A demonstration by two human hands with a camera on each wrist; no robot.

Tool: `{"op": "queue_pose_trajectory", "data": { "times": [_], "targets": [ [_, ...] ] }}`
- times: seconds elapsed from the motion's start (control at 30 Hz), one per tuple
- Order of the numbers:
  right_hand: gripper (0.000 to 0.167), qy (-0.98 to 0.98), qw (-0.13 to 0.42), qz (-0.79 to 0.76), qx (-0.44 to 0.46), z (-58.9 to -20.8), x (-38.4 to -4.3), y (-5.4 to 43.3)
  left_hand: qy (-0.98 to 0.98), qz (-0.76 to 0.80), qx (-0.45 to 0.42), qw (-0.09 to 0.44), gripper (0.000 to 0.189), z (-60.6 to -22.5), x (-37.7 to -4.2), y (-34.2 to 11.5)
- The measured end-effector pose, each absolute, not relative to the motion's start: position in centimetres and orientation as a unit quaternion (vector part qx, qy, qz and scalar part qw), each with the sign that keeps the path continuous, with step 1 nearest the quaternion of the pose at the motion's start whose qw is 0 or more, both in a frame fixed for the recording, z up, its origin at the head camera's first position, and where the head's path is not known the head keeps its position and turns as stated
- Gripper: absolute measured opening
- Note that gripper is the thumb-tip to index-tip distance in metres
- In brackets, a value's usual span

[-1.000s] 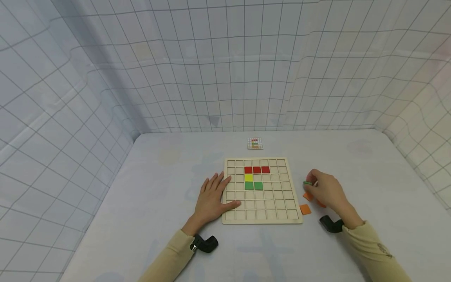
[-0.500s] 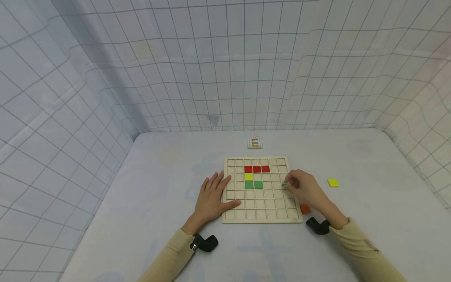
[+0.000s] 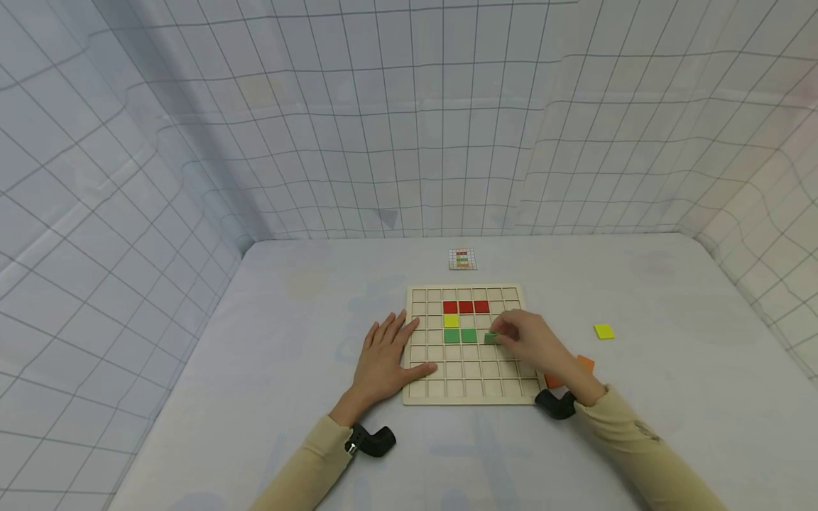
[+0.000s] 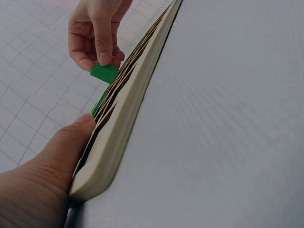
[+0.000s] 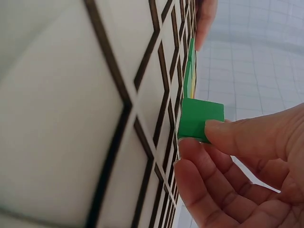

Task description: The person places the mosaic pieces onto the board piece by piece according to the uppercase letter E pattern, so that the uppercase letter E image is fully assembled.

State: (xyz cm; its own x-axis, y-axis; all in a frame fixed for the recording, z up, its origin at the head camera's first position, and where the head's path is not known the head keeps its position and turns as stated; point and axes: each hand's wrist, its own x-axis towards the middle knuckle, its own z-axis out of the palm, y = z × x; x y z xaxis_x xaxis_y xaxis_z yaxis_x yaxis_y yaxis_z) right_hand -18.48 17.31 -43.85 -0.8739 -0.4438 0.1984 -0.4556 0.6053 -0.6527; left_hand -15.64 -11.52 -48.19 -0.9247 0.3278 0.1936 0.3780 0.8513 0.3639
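Note:
A wooden grid board [image 3: 473,390] lies on the table, with three red tiles [image 3: 466,307] in one row, a yellow tile [image 3: 451,321] below them and two green tiles [image 3: 469,336] lower still. My left hand [image 3: 382,362] rests flat over the board's left edge, fingers spread. Between thumb and fingertips, my right hand [image 3: 530,342] pinches a green tile [image 5: 201,118] by its edge. This tile is tilted just above the board, a little right of the two green ones. The left wrist view shows the same pinched tile [image 4: 104,72] over the grid.
Behind the board lies a small card [image 3: 463,259] printed with a coloured grid pattern. A loose yellow tile [image 3: 603,331] lies to the right. Orange tiles [image 3: 585,363] are partly hidden under my right forearm. Grid-patterned cloth [image 3: 409,142] hangs at the back and sides.
My right hand has moved left from the loose tiles to over the board, carrying the green tile. The loose yellow tile has come into view. My left hand has stayed put.

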Motion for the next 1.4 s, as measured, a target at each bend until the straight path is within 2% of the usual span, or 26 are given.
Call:
{"op": "queue_pose_trajectory", "data": {
  "times": [0.47,1.07,1.4],
  "targets": [
    [0.008,-0.913,-0.002,0.328,0.242,-43.74,-18.94,16.36,-0.961,-0.201,-0.181,0.057,0.089,-48.29,-15.63,-11.49],
    [0.026,-0.936,0.024,0.239,0.258,-43.77,-18.21,16.62,-0.961,-0.204,-0.179,0.058,0.089,-48.12,-15.57,-11.47],
    [0.026,-0.934,0.015,0.228,0.275,-43.91,-18.14,16.84,-0.961,-0.204,-0.180,0.058,0.089,-48.08,-15.63,-11.45]
  ]
}}
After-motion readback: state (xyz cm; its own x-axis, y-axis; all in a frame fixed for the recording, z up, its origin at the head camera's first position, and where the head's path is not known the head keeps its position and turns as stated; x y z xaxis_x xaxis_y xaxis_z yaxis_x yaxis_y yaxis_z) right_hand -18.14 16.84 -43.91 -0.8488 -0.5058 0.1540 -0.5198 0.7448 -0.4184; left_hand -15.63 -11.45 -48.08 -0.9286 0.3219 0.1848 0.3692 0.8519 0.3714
